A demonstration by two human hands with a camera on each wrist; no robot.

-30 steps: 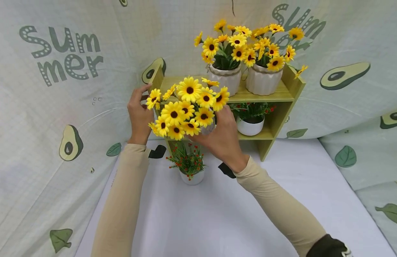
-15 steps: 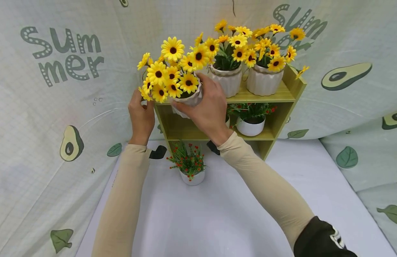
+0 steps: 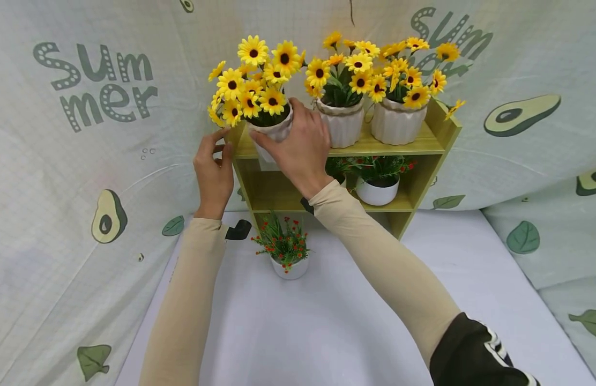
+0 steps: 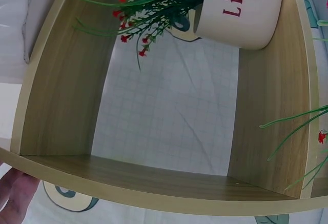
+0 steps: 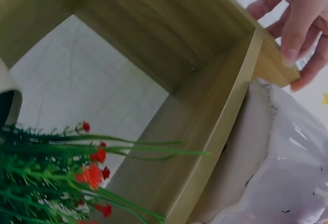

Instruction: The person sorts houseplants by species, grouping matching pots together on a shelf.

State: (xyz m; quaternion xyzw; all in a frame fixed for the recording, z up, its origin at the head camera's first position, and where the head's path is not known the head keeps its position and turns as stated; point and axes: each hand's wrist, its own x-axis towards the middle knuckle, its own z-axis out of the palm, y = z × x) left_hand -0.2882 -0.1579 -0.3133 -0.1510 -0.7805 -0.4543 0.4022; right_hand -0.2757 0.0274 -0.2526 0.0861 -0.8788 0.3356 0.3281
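Observation:
In the head view my right hand (image 3: 303,147) grips a whitish ribbed flowerpot (image 3: 278,131) of yellow daisy-like flowers (image 3: 252,88), thumb in front and fingers round its far side. The pot stands upright at the left end of the shelf's top board, its lower part overlapping the front edge. In the right wrist view the pot's base (image 5: 287,157) is right at the board. My left hand (image 3: 213,174) holds the left side panel of the small wooden shelf (image 3: 245,177); its fingers (image 4: 20,196) show outside the panel in the left wrist view.
Two similar flowerpots (image 3: 343,126) stand on the top board to the right. The lower level bears white pots (image 3: 377,192) of red-flowered greenery. Another red-flowered white pot (image 3: 289,268) stands on the white table (image 3: 298,332) before the shelf. A printed cloth (image 3: 105,150) hangs behind.
My right hand has carried the yellow-flowered pot up and back from in front of the shelf to the left end of its top board. My left hand has stayed at the side panel.

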